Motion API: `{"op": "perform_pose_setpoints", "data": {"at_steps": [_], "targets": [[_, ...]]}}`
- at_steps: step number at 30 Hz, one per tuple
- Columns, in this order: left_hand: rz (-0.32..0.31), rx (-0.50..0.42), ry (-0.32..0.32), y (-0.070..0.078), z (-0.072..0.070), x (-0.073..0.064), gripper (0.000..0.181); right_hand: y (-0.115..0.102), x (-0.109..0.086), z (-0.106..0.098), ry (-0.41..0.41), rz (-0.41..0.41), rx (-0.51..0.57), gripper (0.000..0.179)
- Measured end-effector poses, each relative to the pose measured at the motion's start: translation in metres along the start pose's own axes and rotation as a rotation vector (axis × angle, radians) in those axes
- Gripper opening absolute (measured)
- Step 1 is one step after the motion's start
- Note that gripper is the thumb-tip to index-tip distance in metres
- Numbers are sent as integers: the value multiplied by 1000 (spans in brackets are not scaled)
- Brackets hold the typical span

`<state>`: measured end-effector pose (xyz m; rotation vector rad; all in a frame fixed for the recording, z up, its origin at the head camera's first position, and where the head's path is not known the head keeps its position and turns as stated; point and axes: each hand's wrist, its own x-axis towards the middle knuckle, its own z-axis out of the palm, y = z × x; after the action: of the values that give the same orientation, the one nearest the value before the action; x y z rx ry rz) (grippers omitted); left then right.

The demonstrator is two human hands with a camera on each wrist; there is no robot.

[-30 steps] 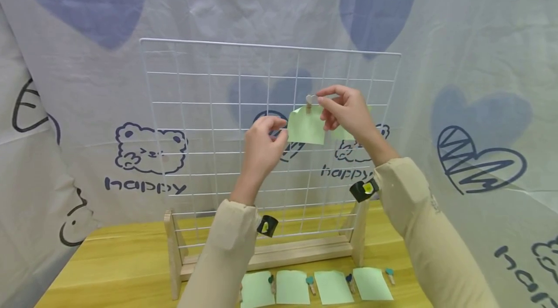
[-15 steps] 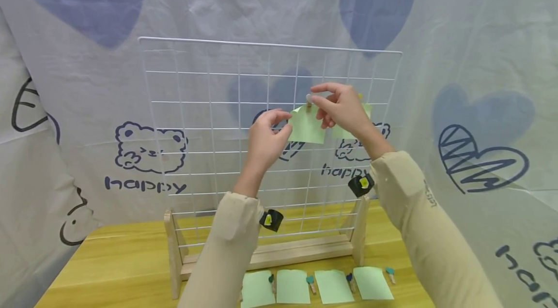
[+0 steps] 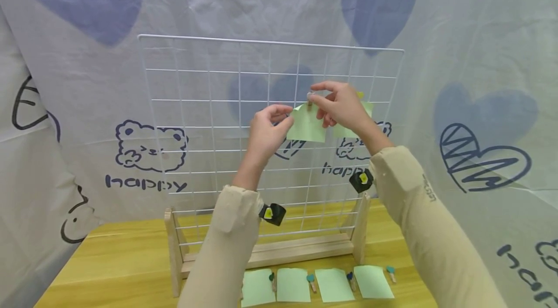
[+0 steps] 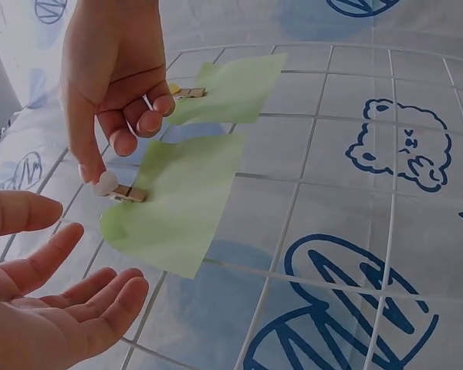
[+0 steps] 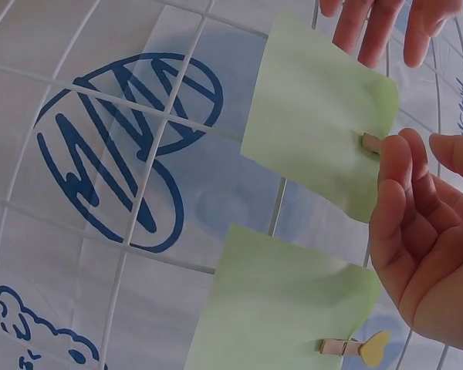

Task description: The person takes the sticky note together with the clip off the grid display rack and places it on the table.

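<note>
My right hand (image 3: 344,107) pinches the white heart top of a small wooden clothespin (image 4: 127,193) between thumb and index finger. The clothespin is on the upper edge of a pale green paper note (image 3: 306,126), which hangs against a white wire grid (image 3: 196,71). One upper corner of that note curls forward. My left hand (image 3: 269,133) is beside the note's left edge, fingers loosely spread and holding nothing. To the right hangs a second green note (image 5: 285,301), under a clothespin with a yellow heart (image 5: 374,348); my right hand partly covers it in the head view.
The grid stands in a wooden base (image 3: 301,252) on a yellow wood-grain table (image 3: 117,259). In front lie several green notes (image 3: 293,284) in a row, with heart-topped clothespins (image 3: 311,283) between them. A printed cloth (image 3: 218,3) hangs behind.
My left hand has moved slightly up and right, closer to the note's edge. My right thumb and index finger have shifted a little left onto the clothespin's white heart.
</note>
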<state>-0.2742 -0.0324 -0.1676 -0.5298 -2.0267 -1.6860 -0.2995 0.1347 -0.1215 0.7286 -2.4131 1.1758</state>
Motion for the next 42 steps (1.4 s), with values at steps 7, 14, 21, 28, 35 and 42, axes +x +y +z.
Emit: {"op": "perform_pose_setpoints", "data": {"at_steps": [7,14,21,28,35,42], "targets": [[-30,-67,-45,-2,3,0,24,-1,2,1,-26,32,-87,38],[-49,-51,-67,-6,5,-1,25,-2,4,2,-21,34,-138,33],[-35,-24,-50,-10,6,-1,24,-5,5,3,-13,49,-161,30],[-15,42,-12,-14,9,0,29,-6,3,2,-14,59,-162,28],[-8,76,51,-16,11,0,31,-7,2,2,-9,48,-153,26],[-8,82,67,-16,12,-1,34,-6,2,2,4,16,-137,19]]}}
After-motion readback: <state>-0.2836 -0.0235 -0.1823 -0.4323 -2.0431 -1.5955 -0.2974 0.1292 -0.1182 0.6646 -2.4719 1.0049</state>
